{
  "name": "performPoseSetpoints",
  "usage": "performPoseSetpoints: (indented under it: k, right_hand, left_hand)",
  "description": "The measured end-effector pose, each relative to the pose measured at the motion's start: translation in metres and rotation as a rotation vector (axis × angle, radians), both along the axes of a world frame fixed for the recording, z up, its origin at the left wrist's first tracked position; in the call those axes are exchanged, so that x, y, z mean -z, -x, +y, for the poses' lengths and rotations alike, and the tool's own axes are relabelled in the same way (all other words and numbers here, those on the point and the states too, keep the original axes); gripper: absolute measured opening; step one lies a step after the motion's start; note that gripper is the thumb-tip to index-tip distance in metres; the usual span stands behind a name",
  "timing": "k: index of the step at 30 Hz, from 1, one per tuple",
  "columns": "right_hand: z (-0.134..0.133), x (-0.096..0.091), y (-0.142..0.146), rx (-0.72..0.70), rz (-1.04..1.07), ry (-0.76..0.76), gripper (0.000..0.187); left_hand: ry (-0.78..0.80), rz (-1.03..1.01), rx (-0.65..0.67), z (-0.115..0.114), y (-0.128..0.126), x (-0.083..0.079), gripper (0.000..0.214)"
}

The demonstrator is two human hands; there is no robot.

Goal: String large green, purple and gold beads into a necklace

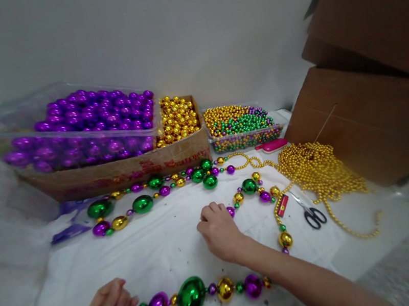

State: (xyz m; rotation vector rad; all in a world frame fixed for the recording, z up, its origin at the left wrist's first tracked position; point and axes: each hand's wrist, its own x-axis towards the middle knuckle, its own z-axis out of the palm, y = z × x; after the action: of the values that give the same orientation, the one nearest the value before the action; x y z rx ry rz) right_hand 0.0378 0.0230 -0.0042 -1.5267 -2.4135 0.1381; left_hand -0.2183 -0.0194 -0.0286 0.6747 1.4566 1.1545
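Small bead workshop (within home or factory, cannot be told), marked by bulk stock along plain wall (185, 32): clear tub (19, 112) of purple beads (105, 112), carton (133, 168) of gold beads (178, 118), heaped gold chain (312, 172), big boxes (359, 123). Scissors (314, 217), strands (190, 296) spread over white cloth (158, 256).

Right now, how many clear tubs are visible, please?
2: a large tub at left holding purple beads, and a smaller tub right of it holding mixed beads. Others may be hidden.

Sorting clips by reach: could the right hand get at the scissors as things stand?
Probably yes: the scissors lie mostly uncovered, with only a low bead strand and small red object between them and the right hand.
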Motion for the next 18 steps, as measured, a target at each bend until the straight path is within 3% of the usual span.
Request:
performPoseSetpoints:
  k: [3, 5, 7, 9, 12, 15, 18]
  right_hand:
    - [-0.010, -0.010, 0.007, -0.031, 0.061, -0.031, 0.016]
    - [-0.017, -0.015, 0.011, -0.057, 0.113, -0.031, 0.014]
    - [-0.025, -0.018, 0.015, -0.071, 0.172, -0.032, 0.015]
    - [-0.032, -0.021, 0.018, -0.083, 0.226, -0.044, 0.017]
    - [-0.041, -0.025, 0.020, -0.126, 0.272, -0.078, 0.013]
    - [-0.051, -0.028, 0.021, -0.210, 0.299, -0.166, 0.012]
    - [-0.062, -0.031, 0.023, -0.326, 0.316, -0.216, 0.017]
  left_hand:
    - [0.025, 0.248, 0.037, 0.001, -0.015, -0.015, 0.033]
    - [-0.066, 0.480, 0.031, 0.004, -0.030, -0.027, 0.032]
    - [-0.172, 0.583, 0.064, 0.008, -0.047, -0.038, 0.024]
    - [-0.145, 0.446, 0.218, 0.012, -0.067, -0.046, 0.023]
    - [0.088, -0.048, 0.420, 0.021, -0.094, -0.050, 0.027]
    - [0.213, -0.352, 0.419, 0.031, -0.112, -0.050, 0.014]
    - [0.201, -0.365, 0.429, 0.040, -0.120, -0.054, 0.010]
